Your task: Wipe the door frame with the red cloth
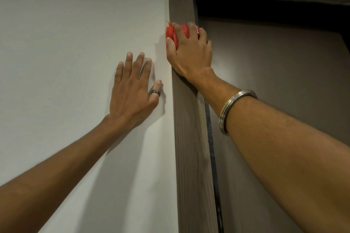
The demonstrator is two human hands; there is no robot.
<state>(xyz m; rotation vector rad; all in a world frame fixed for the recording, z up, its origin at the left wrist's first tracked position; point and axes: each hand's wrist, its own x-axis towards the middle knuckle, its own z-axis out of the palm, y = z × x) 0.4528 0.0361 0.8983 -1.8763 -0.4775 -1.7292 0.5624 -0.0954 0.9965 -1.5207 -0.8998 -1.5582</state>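
A brown wood-grain door frame (191,138) runs up the middle of the view and turns right along the top. My right hand (191,51) presses a bunched red cloth (171,34) against the upright of the frame, high up near the top corner. The cloth is mostly hidden under my fingers. My left hand (132,89) lies flat on the white wall (66,43) left of the frame, fingers spread, holding nothing. It wears a dark ring on the thumb.
A brown door (274,85) stands to the right of the frame, with a dark gap (265,9) above it under the top of the frame. A metal bangle (231,108) sits on my right wrist.
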